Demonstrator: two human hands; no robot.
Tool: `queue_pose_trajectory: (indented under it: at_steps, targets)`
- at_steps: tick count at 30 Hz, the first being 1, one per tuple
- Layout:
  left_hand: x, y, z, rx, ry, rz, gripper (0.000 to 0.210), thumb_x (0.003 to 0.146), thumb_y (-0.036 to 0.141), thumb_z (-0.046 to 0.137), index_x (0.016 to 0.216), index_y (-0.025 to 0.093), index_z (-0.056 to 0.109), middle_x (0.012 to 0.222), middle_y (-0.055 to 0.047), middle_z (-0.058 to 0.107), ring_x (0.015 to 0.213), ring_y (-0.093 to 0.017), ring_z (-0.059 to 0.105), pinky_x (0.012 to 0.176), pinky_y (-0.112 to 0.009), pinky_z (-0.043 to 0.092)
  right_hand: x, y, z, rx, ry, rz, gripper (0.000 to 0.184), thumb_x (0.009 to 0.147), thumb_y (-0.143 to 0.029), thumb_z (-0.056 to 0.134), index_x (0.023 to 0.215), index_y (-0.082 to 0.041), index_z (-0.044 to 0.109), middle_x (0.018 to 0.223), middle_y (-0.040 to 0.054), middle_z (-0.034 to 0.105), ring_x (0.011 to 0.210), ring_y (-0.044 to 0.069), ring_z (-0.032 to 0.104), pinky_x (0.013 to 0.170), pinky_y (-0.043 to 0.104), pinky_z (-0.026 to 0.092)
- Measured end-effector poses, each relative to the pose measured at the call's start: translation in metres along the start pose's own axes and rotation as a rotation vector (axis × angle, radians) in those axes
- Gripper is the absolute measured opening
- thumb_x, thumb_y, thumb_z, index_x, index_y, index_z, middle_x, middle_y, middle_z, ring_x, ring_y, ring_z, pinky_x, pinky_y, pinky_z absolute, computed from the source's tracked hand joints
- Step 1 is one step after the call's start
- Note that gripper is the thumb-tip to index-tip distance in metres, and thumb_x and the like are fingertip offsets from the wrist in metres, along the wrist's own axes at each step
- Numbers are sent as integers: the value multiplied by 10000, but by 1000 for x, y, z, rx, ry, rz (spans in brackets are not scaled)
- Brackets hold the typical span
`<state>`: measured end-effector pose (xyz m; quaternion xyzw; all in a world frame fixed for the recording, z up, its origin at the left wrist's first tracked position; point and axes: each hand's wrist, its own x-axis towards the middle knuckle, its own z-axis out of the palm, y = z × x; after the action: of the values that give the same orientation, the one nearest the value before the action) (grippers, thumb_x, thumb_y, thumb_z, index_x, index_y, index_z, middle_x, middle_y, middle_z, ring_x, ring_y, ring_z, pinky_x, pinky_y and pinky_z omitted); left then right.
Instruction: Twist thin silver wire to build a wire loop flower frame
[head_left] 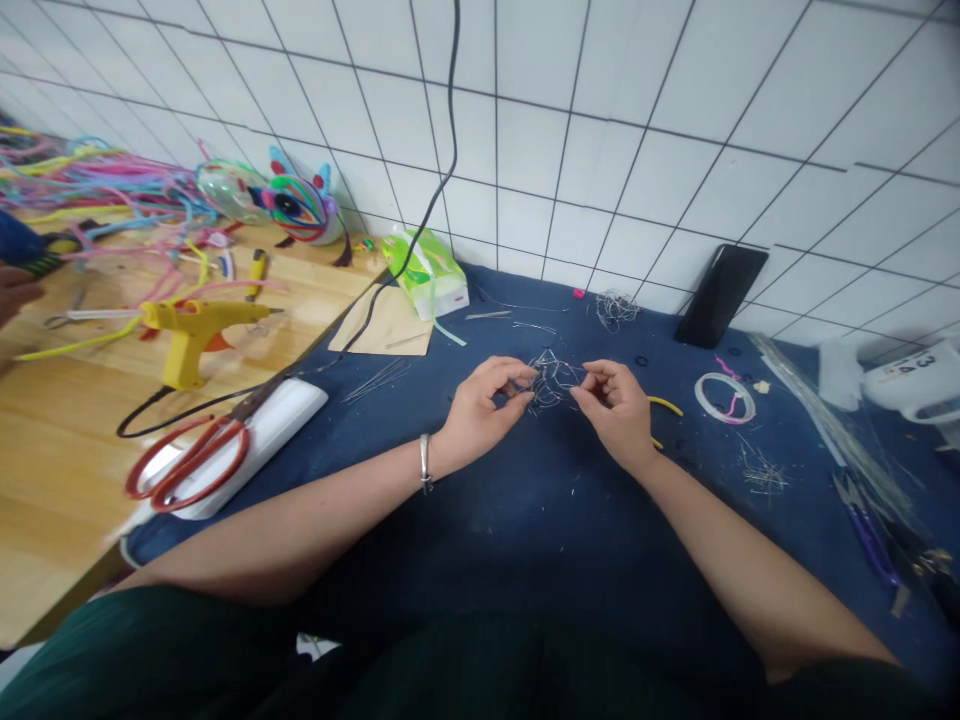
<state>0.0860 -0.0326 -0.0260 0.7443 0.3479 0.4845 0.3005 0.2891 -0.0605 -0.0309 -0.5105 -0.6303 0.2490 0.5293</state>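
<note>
A small openwork shape of bent silver wire (553,382) is held between my two hands over the dark blue cloth (480,560). My left hand (487,405), with a silver bangle at the wrist, pinches the shape's left side between thumb and fingers. On the opposite side, my right hand (616,410) pinches its edge in the same way. Yellow-handled pliers (664,406) lie just right of my right hand, partly hidden by it. Several straight wires (377,380) rest on the cloth to the left of my left hand.
Orange-handled scissors (199,460) lie across a white box at left, near a yellow glue gun (196,335). A tissue pack (427,272), a wire tangle (616,310) and a phone (721,295) line the wall. Purple-handled pliers (866,530) lie right. Another person's hand (15,292) shows far left.
</note>
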Motion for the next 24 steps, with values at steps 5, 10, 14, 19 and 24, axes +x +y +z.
queue_pose_trajectory:
  at_steps: [5, 10, 14, 19, 24]
  targets:
    - [-2, 1, 0, 11, -49, -5, 260, 796, 131, 614, 1046, 198, 630, 1050, -58, 605, 760, -91, 588, 720, -259, 534, -4, -4, 2, -21, -82, -72, 247, 846, -212, 569, 1090, -250, 577, 887, 15, 599, 767, 136, 578, 723, 317, 501]
    - [-2, 2, 1, 9, -49, 10, 253, 805, 131, 603, 1048, 200, 632, 1031, -58, 610, 776, -97, 589, 733, -266, 541, -1, 0, -2, -312, -68, -325, 244, 869, -179, 527, 1058, -275, 648, 902, 34, 590, 836, 158, 570, 779, 333, 494]
    - [-2, 3, 1, 19, -54, 15, 258, 810, 120, 592, 1052, 199, 635, 1024, -57, 613, 792, -98, 593, 744, -265, 546, 0, 6, -3, -631, -103, -454, 311, 885, -172, 495, 1174, -213, 601, 885, 71, 561, 796, 169, 531, 732, 317, 484]
    - [-2, 2, 2, 22, -44, 23, 259, 811, 112, 585, 1050, 199, 635, 1023, -51, 612, 806, -94, 596, 756, -260, 550, 0, 5, -4, -934, -151, -502, 250, 895, -153, 443, 1073, -164, 618, 872, 101, 537, 838, 215, 486, 736, 349, 452]
    - [-2, 0, 2, 27, -49, 9, 260, 806, 110, 588, 1050, 190, 633, 1032, -56, 608, 804, -92, 600, 762, -256, 549, 2, 3, -3, -675, -144, -417, 163, 868, -122, 461, 843, -201, 602, 869, 75, 538, 863, 200, 516, 785, 346, 463]
